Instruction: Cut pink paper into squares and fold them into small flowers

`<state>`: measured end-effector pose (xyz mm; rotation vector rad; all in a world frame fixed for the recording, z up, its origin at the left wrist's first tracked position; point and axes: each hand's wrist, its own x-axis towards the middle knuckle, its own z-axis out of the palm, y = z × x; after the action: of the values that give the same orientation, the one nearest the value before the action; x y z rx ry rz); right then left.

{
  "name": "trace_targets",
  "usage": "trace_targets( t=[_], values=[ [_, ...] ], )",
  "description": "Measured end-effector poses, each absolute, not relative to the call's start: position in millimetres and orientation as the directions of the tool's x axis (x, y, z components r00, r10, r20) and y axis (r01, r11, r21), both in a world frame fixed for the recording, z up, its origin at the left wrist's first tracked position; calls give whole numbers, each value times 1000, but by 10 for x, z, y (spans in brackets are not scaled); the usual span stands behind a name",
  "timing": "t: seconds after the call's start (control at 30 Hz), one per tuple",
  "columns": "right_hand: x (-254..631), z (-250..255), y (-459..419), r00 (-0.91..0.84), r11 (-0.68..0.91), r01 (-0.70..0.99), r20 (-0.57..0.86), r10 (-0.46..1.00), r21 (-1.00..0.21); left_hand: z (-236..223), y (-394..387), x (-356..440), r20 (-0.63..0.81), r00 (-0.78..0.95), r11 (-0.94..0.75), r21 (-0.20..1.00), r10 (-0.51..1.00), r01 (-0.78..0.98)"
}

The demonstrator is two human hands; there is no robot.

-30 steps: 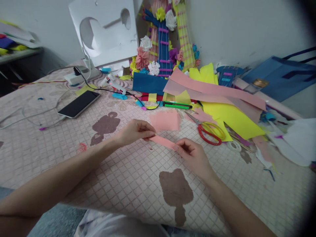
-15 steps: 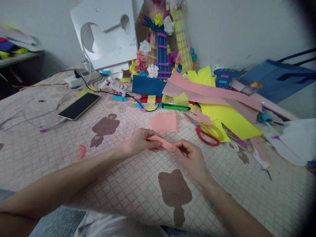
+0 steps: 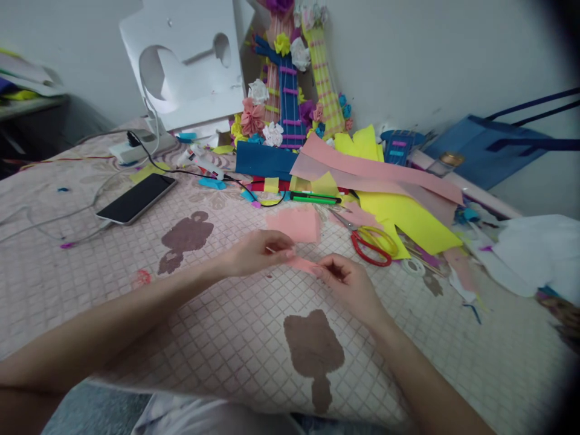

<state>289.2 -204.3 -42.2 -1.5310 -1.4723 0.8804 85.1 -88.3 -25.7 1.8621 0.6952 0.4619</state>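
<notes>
Between my hands stretches a narrow folded strip of pink paper (image 3: 302,264), held above the patterned tablecloth (image 3: 235,338). My left hand (image 3: 256,252) pinches its left end between thumb and fingers. At the other end my right hand (image 3: 347,279) is closed on the strip, thumb against the forefinger. Just beyond the hands lies a stack of square pink paper pieces (image 3: 296,223). To the right of it rest scissors (image 3: 374,246) with one red and one yellow handle loop, their blades pointing left.
A green cutter (image 3: 315,198), yellow paper (image 3: 408,217) and long pink strips (image 3: 376,169) lie behind. On the left are a phone (image 3: 136,198) on a cable and a power strip (image 3: 140,148). Paper guitars (image 3: 290,103) with flowers lean on the wall by a white foam box (image 3: 185,66).
My left hand's grip has shifted toward the strip's left end, covering more of it, and its fingers now sit closer to the right hand. The whole view has moved slightly.
</notes>
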Motion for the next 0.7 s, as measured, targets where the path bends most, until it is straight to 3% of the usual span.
trace_targets(
  t=[0.1, 0.37, 0.5, 0.6, 0.7],
  values=[
    [2908, -428, -2046, 72, 25, 439, 63, 995, -898, -242, -912, 971, 11, 804, -403, 870, 595, 286],
    [3130, -474, -1995, 100, 28, 492, 88, 991, -870, -344, -738, 983, -56, 785, -289, 912, 616, 292],
    [3232, -430, -1991, 102, 9, 487, 67, 993, -873, -275, -729, 1101, 54, 731, -419, 847, 680, 327],
    [3248, -398, -1993, 82, 8, 495, 56, 995, -869, -209, -781, 1267, 104, 798, -522, 804, 594, 284],
    [3240, -387, -1994, 80, 23, 493, 72, 994, -870, -183, -814, 1424, 60, 872, -571, 777, 487, 265]
  ],
)
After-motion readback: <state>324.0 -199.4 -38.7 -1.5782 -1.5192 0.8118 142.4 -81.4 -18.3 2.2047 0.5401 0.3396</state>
